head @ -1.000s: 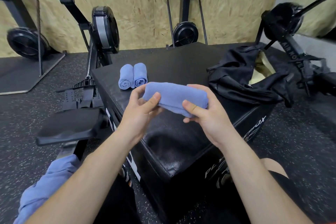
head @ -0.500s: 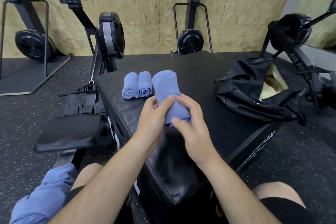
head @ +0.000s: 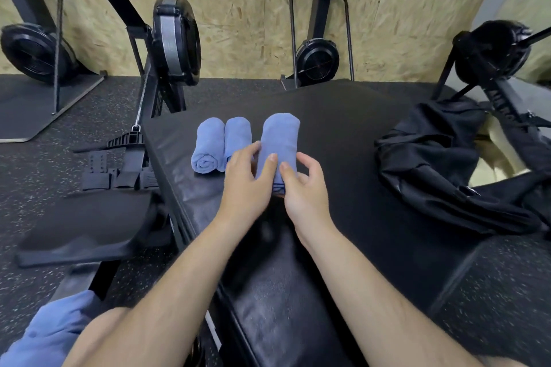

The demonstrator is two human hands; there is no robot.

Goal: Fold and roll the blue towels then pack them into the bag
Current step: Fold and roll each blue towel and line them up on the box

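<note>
Head view: fingers [head: 272, 161] of the left hand [head: 244, 185] and right hand [head: 304, 191] lie curled around the near end of the third rolled towel [head: 278, 143], holding it loosely at frame centre. A second ago it was held crosswise in the air; now it lies on the desk [head: 343, 134] just beside the two finished rolls [head: 222, 143], pointing the same way. Rolling of this one looks done. More blue cloth [head: 50, 334] waits at lower left, and the bag [head: 447, 170] sits open at right, still unpacked.

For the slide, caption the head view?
Both hands set a third rolled towel beside two others on the black box.
</note>
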